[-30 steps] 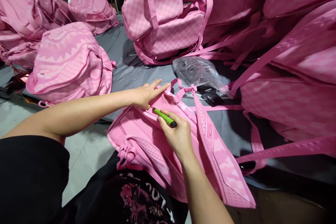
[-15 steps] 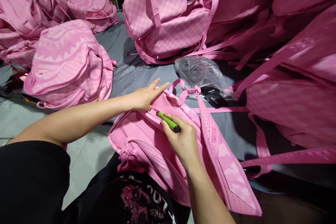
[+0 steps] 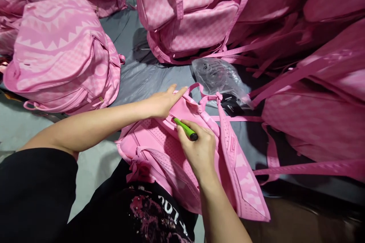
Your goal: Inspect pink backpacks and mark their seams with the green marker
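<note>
A pink backpack (image 3: 176, 148) lies against my body at the table's edge, its dotted back panel and straps facing up. My right hand (image 3: 199, 144) grips a green pen-shaped tool (image 3: 185, 128) with a black end. The tool's tip meets the fabric near the bag's top edge, close to my left hand; what it does there is too small to tell. My left hand (image 3: 165, 102) lies flat on the top edge with its fingers stretched out, pressing the fabric. A knotted pink strap (image 3: 219, 98) stands up to the right of the tool.
A clear plastic bag (image 3: 216, 76) and black tags (image 3: 232, 104) lie just beyond the backpack on the grey-covered table (image 3: 131, 60). Another pink backpack (image 3: 65, 53) sits at the left. Checkered pink bags (image 3: 196, 26) are stacked at the back, and more (image 3: 319, 117) crowd the right side.
The view has tilted down and come slightly closer. Both hands stay at the same part of the backpack, the tool still in my right hand; its tip has hardly shifted.
</note>
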`<state>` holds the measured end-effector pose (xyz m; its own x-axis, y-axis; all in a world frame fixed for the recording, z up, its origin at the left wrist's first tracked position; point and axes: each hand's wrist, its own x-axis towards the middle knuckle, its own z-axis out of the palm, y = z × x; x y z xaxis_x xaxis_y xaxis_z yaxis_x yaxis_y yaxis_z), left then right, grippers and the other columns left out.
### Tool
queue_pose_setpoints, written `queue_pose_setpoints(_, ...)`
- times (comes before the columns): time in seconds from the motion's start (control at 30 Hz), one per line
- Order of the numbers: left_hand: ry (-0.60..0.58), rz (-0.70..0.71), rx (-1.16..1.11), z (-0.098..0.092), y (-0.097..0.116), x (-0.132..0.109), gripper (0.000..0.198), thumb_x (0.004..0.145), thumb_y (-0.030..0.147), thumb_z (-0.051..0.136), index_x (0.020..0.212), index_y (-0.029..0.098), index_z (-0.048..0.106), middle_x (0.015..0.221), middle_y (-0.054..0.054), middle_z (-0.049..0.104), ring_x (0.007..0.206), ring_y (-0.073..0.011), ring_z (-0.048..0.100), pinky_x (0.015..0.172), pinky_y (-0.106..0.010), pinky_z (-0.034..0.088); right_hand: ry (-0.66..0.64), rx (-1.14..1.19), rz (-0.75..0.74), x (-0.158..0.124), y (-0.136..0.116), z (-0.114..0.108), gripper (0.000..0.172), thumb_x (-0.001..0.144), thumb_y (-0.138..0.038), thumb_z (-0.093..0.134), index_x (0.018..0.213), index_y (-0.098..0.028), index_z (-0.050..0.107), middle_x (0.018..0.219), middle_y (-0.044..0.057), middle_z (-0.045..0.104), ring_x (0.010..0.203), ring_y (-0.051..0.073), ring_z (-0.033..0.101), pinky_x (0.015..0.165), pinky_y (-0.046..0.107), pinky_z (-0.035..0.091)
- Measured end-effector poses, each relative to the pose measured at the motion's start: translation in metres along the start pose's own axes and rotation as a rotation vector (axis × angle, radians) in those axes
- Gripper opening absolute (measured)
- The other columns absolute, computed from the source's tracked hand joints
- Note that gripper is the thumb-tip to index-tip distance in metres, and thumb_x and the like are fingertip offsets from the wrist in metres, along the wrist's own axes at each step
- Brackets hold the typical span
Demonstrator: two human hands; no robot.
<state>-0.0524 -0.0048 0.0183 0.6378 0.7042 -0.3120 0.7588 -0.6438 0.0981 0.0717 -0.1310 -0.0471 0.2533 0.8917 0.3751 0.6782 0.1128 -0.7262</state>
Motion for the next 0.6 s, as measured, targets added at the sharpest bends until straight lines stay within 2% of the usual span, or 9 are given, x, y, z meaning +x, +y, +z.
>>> queue_pose_setpoints(0.17,-0.002,-0.001,0.004,0.0,0.0,0.001,0.101,0.083,0.015,0.064,0.16,0.026,-0.002,0.166,-0.021,0.008,0.128,-0.0296,0.057,0.097,-0.033,0.049,-0.066,-0.01,-0.028,0.0029,-0.0055,-0.0018,0.019,0.084,-0.026,0.066,0.098,-0.021,0.077,0.093,0.005,0.08,0.083,0.026,0.073,0.083,0.043,0.053)
queue_pose_setpoints(0.33,0.023,0.029,-0.005,0.0046,-0.0035,0.0033,0.102,0.082,0.015,0.065,0.16,0.024,0.0,0.164,-0.022,0.012,0.128,-0.0304,0.057,0.096,-0.034,0.05,-0.138,0.061,0.009,0.0038,-0.0032,-0.0064,0.022,0.085,-0.023,0.064,0.102,-0.022,0.077,0.097,0.005,0.079,0.089,0.025,0.073,0.086,0.043,0.053)
queue_pose_setpoints(0.43,0.04,0.05,-0.005,0.0065,-0.0046,0.0043,0.101,0.081,0.01,0.063,0.16,0.022,0.001,0.164,-0.024,0.013,0.128,-0.0298,0.058,0.095,-0.033,0.05,-0.131,0.016,0.03,0.0039,-0.0026,-0.0084,0.021,0.084,-0.024,0.065,0.101,-0.022,0.077,0.097,0.006,0.079,0.089,0.026,0.073,0.087,0.044,0.053)
queue_pose_setpoints(0.6,0.033,0.033,-0.018,0.0054,-0.0038,0.0039,0.102,0.081,0.012,0.065,0.16,0.023,0.001,0.164,-0.023,0.015,0.127,-0.0299,0.058,0.094,-0.034,0.051,-0.121,0.011,0.017,0.0041,-0.0057,-0.0066,0.021,0.084,-0.025,0.064,0.102,-0.022,0.077,0.097,0.005,0.079,0.088,0.026,0.072,0.087,0.045,0.053)
